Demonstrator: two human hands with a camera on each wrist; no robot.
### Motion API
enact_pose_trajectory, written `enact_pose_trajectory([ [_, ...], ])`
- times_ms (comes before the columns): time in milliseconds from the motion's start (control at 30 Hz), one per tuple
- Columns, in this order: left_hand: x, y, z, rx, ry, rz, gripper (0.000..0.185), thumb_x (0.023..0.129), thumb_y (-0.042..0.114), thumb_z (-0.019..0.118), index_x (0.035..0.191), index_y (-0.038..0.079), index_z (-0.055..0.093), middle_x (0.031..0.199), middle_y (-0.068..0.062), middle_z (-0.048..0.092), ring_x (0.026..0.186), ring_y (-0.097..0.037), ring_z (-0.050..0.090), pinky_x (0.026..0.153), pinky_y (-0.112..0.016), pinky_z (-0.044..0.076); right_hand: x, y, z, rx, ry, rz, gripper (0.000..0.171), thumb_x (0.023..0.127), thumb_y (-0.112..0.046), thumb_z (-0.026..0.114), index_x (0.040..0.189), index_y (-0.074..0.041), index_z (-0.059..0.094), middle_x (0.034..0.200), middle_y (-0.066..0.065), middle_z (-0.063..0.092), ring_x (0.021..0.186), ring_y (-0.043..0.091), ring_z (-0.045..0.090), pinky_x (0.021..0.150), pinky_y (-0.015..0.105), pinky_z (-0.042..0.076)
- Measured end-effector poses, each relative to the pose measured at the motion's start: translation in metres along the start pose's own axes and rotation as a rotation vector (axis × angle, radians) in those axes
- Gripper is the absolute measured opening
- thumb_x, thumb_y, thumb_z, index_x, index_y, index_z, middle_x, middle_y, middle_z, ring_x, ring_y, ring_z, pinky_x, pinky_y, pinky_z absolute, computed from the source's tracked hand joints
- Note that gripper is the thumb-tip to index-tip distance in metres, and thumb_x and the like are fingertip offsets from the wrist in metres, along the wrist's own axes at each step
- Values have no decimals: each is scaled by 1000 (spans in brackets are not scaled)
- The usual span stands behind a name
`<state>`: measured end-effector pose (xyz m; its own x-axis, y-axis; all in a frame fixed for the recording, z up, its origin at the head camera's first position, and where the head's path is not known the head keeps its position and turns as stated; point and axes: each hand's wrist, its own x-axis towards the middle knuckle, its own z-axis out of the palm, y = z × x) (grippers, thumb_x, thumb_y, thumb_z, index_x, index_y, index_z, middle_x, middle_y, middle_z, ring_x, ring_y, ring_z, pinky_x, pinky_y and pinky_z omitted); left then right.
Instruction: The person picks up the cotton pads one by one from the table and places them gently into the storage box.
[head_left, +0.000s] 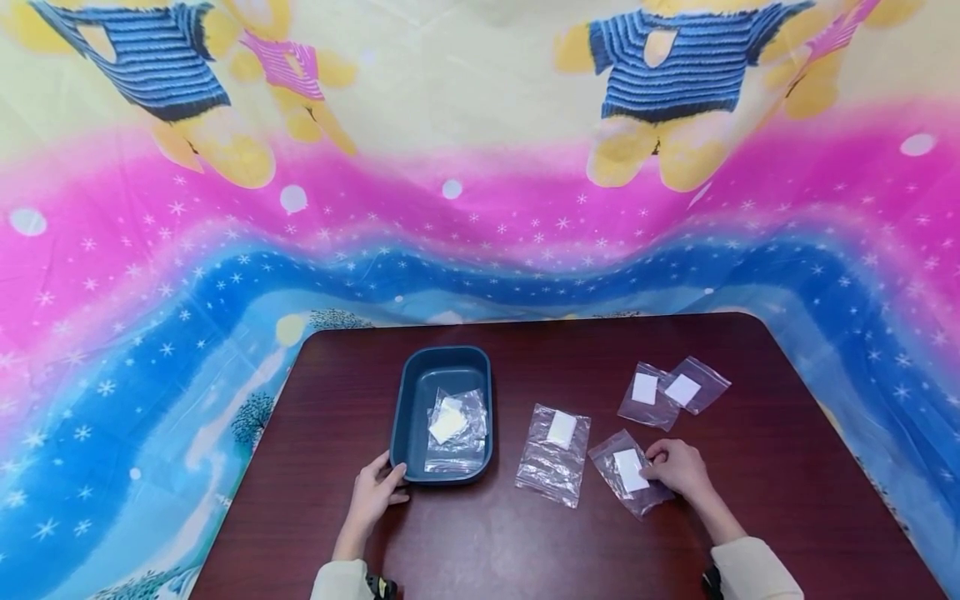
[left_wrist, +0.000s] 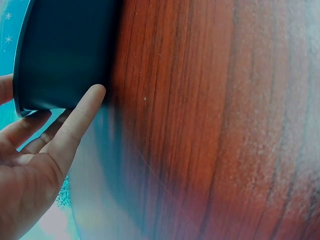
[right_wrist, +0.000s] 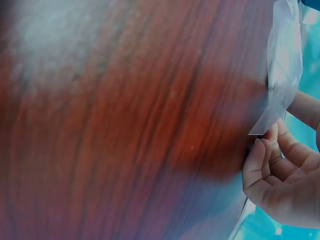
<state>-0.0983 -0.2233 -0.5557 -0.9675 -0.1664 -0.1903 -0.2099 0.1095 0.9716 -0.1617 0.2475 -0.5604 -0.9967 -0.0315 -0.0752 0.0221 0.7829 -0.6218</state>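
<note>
My left hand holds the near left corner of a dark teal tray, its fingers spread against the outer wall. In the left wrist view the extended fingers lie along that wall. Clear zip bags with white inserts lie in the tray. My right hand pinches the right side of a zip bag holding a white card. The right wrist view shows that bag edge-on, with the thumb and fingers at its lower edge.
Another zip bag with a white card lies between the tray and the held bag. Farther back on the right, two bags overlap. The dark wooden table ends at a patterned cloth backdrop.
</note>
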Motion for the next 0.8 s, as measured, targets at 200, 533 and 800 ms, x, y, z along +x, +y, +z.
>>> enact_pose_trajectory([
  [200,-1,1,0,3,-1,0,47,91,5,52,133,-12,36,111,-38,51,83,-33,63,63,-43,56,-3,-5,1,-31,-2,9,17,61,-11,78,68,-4,65,57,-2,52,55,14,45,50,29,37],
  [533,-2,2,-1,7,3,-5,47,91,6,52,133,-11,36,112,-38,51,83,-34,63,63,-42,56,-5,-4,3,-12,21,-14,12,61,-12,77,61,-8,66,64,3,62,62,18,52,57,34,44],
  [800,0,1,0,-1,7,6,47,91,5,53,131,-12,38,109,-38,53,81,-34,63,61,-42,56,-7,6,-2,287,49,24,16,66,-15,76,66,-2,66,66,5,61,60,13,48,51,25,40],
])
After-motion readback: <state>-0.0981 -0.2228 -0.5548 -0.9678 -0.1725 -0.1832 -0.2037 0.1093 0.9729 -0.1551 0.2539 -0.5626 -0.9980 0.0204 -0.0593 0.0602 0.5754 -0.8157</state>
